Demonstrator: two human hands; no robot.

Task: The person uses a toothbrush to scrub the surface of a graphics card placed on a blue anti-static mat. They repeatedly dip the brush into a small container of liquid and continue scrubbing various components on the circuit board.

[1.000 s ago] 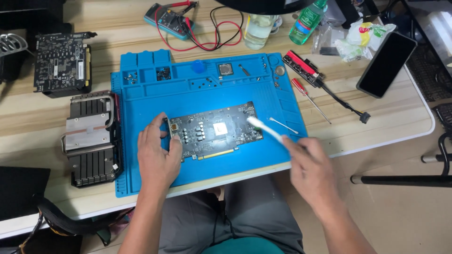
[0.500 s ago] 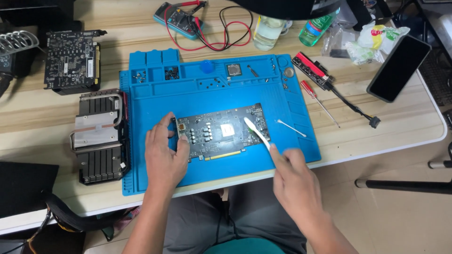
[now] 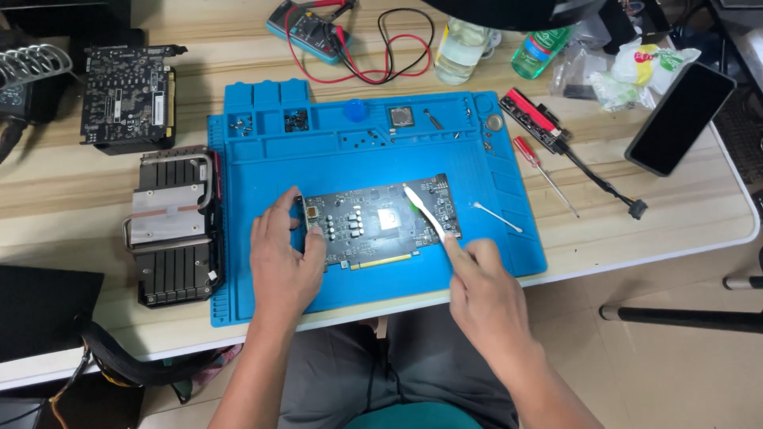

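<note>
Blue silicone work mat [image 3: 493,262] covers the middle of a pale wooden counter [image 3: 63,230], and on it lies a bare graphics circuit board [image 3: 358,226], slightly tilted, its gold edge connector facing the person. The left hand [image 3: 280,266] lies flat on the mat at the board's left end, fingers and thumb closed on that edge to pin it. The right hand [image 3: 485,290] pinches the handle of a white brush [image 3: 425,213], whose head rests on the board just right of the pale square chip [image 3: 389,219] at its centre.

A white cotton swab [image 3: 497,217] lies on the mat well to the right of the board. In the mat's upper compartments sit small screws [image 3: 238,121], a square processor chip [image 3: 401,117] and a blue round cap [image 3: 357,110].

Left of the mat, a finned metal heatsink [image 3: 171,226] with copper pipes lies on the counter, and a second black circuit board [image 3: 127,95] lies behind it. Along the far edge are a multimeter [image 3: 310,30] with red and black leads, a clear bottle [image 3: 459,52] and a green bottle [image 3: 540,49]. To the right lie a red-handled screwdriver [image 3: 544,173], a black adapter card with cable [image 3: 556,139] and a dark phone [image 3: 679,119].
</note>
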